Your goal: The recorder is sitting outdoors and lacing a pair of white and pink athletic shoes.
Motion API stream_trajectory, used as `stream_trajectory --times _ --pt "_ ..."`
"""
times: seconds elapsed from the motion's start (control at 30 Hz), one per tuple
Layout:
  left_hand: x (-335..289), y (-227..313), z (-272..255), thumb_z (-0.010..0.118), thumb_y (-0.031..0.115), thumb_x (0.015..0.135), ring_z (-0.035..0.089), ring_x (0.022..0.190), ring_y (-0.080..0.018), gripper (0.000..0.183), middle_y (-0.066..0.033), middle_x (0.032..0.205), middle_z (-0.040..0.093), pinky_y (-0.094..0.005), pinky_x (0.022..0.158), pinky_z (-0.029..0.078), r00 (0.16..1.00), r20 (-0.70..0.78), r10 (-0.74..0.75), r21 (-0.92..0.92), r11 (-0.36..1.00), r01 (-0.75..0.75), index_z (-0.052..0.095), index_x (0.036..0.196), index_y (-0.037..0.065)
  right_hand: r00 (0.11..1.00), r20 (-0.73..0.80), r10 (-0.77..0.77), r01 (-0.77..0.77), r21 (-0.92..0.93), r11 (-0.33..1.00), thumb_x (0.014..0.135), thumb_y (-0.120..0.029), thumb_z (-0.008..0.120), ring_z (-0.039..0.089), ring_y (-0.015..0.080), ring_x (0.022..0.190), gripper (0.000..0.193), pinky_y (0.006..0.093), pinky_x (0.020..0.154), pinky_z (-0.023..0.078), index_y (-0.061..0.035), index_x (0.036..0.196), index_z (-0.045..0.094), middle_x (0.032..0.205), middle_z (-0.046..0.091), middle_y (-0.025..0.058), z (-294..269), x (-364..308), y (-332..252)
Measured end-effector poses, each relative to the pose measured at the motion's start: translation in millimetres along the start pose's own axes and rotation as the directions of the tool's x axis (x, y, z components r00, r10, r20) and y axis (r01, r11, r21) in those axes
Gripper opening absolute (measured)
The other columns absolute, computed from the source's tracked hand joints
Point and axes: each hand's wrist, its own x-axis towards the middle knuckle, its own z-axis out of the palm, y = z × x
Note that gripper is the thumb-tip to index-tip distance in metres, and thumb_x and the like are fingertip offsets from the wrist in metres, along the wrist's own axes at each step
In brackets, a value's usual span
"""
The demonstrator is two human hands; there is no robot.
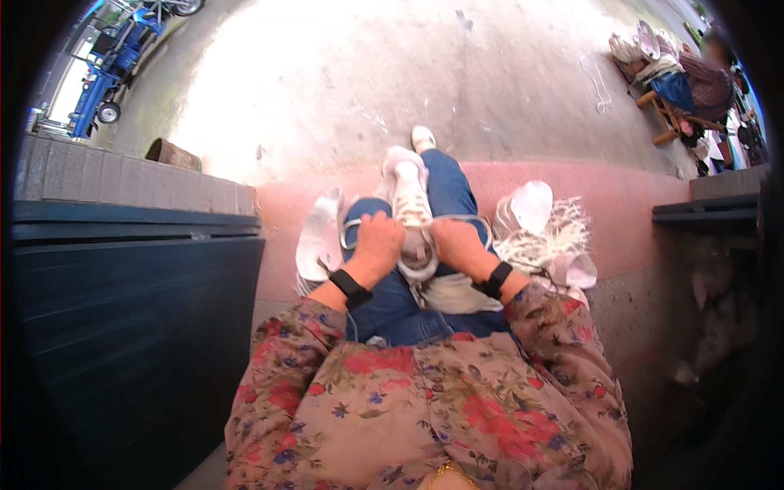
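A pale sneaker (pixel 406 181) lies along my lap between my thighs, its toe pointing away from me and its grey-lined opening towards me. White shoelace (pixel 415 219) crosses its upper part. My left hand (pixel 379 245) is closed at the left side of the shoe's opening, with a lace end looping out beside it. On the opposite side my right hand (pixel 459 244) is closed too, and another lace end curves out past its knuckles. The fingertips of both hands are partly hidden. Whitish cloth or shoe material (pixel 459 292) rests on my lap under the right wrist.
To my right lie a bundle of loose white laces (pixel 563 237) and pale shoe pieces (pixel 535 204). More pale shoes (pixel 318 245) sit at my left. Dark door panels (pixel 139 327) flank me. Ahead, a person (pixel 706 82) sits on a wooden stool (pixel 665 122); a blue vehicle (pixel 110 69) stands far left.
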Motion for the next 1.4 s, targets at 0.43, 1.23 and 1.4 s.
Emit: stream_trajectory --times 0.43,1.23,1.4 --pt "-36 21 15 0.060 0.031 0.071 0.048 0.069 -0.0204 0.022 -0.0036 0.065 0.051 -0.0364 0.060 0.033 0.953 -0.210 -0.218 -0.020 0.976 0.218 0.052 0.069 0.011 0.963 -0.248 -0.107 0.044 -0.247 0.968 0.069 -0.022 0.062 0.048 0.0250 0.078 0.015 0.0371 0.066 0.037 -0.0075 0.073 0.058 0.075 0.053 0.0076 1 -18 -12" --pt "-33 1 34 0.053 0.012 0.067 0.051 0.071 -0.0273 0.008 -0.0103 0.066 0.054 -0.0370 0.059 0.044 0.975 -0.208 -0.074 -0.258 0.966 0.018 0.052 0.071 0.006 0.943 0.138 -0.302 0.331 -0.471 0.818 0.064 -0.015 0.056 0.052 0.0226 0.071 0.008 0.0329 0.059 0.038 -0.0083 0.066 0.062 0.066 0.057 0.0066 -16 6 -36" --pt "-31 9 28 0.055 0.013 0.069 0.051 0.067 -0.0253 0.008 -0.0100 0.064 0.053 -0.0364 0.056 0.042 0.956 -0.258 -0.137 -0.244 0.967 0.073 0.053 0.070 0.006 0.921 -0.014 -0.388 0.347 -0.421 0.838 0.066 -0.015 0.054 0.049 0.0223 0.080 0.010 0.0319 0.063 0.036 -0.0080 0.071 0.061 0.079 0.054 0.0073 -19 -1 -23"
